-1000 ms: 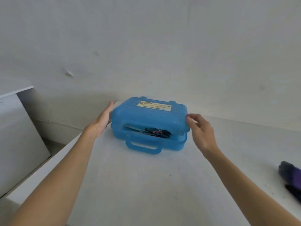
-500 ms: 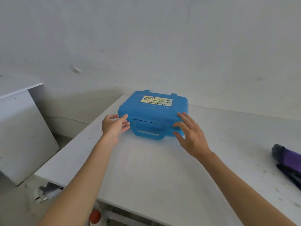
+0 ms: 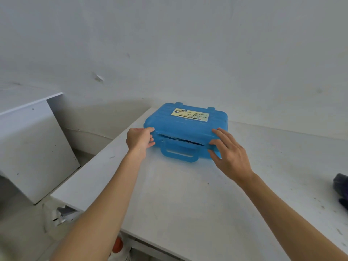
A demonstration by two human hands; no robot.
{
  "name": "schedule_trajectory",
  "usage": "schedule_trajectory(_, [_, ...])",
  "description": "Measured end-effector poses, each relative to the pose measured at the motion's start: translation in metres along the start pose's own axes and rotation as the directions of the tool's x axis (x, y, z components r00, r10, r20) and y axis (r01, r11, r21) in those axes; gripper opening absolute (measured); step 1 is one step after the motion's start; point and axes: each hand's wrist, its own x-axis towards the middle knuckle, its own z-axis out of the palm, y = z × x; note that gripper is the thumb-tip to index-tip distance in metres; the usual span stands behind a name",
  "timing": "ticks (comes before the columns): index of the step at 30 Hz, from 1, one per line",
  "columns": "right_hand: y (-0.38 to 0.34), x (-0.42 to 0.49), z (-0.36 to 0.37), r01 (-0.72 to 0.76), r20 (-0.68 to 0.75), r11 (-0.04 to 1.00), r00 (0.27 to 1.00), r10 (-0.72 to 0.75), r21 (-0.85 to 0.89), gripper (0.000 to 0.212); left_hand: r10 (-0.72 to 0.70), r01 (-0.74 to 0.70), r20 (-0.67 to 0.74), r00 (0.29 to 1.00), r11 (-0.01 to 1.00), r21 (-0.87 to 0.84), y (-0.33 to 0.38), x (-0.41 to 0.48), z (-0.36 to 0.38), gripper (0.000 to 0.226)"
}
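A translucent blue plastic case (image 3: 188, 125) with a front handle (image 3: 179, 155) and a pale label (image 3: 190, 114) on its lid lies on the white table (image 3: 188, 200) near the wall. A thin dark gap shows along the front between lid and base. My left hand (image 3: 138, 141) grips the case's front left corner, with fingers curled over the lid edge and the thumb lower down. My right hand (image 3: 228, 155) rests with straight, spread fingers on the front right of the lid, its thumb against the base.
A dark purple object (image 3: 341, 187) lies at the table's right edge, cut off by the frame. A white panel (image 3: 32, 147) leans at the left beside the table. Under the table's near edge sits something orange (image 3: 117, 244). The wall stands right behind the case.
Both hands have moved from the case's sides to its front corners. The lid, raised a second ago with dark contents showing, has come down to a thin gap.
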Motion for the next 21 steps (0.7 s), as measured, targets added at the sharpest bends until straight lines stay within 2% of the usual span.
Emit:
schedule_trajectory(4, [0.003, 0.0, 0.0, 0.042, 0.001, 0.999, 0.999, -0.042, -0.022, 0.023, -0.037, 0.036, -0.038, 0.999, 0.999, -0.018, 0.004, 0.001, 0.0, 0.034])
schedule_trajectory(11, [0.009, 0.001, -0.001, 0.122, 0.018, 0.991, 0.992, -0.121, -0.056, 0.023, -0.085, 0.089, 0.075, 0.994, 0.995, -0.042, 0.007, 0.007, -0.01, 0.023])
schedule_trajectory(15, [0.01, 0.002, -0.005, 0.109, 0.005, 0.993, 0.994, -0.109, -0.05, 0.022, -0.114, 0.115, 0.025, 0.993, 0.992, -0.041, 0.008, 0.006, -0.006, 0.017])
schedule_trajectory(21, [0.012, -0.003, -0.003, 0.127, 0.014, 0.991, 0.992, -0.127, -0.039, 0.019, -0.117, 0.114, -0.025, 0.993, 0.988, -0.109, -0.009, 0.001, -0.006, 0.021])
